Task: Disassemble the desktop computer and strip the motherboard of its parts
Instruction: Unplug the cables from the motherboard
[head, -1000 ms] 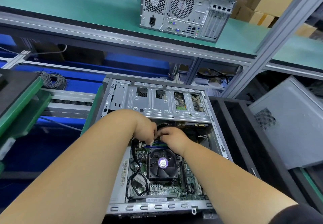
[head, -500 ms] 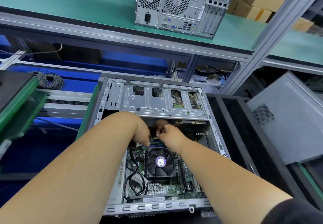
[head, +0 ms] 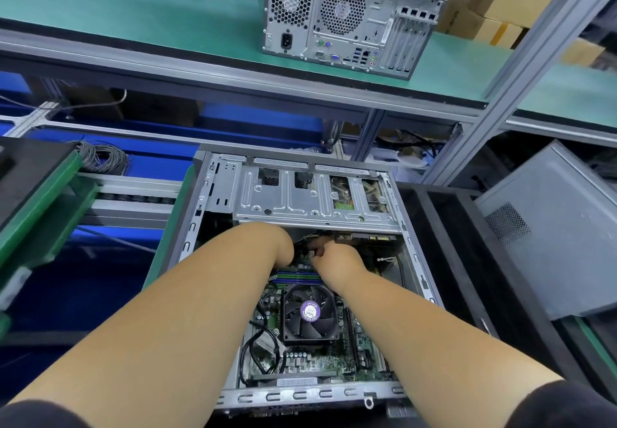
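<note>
Bright, even light falls from overhead, washing the green shelf [head: 133, 10] at 11 o'clock and putting a soft sheen on the open case [head: 310, 200]. Deep shadow pools under the shelf. Straight frame posts bow toward the edges, and both forearms near 6 o'clock look stretched and slightly soft.

The single head camera looks steeply forward and down, close over the open computer case [head: 300, 200].
</note>
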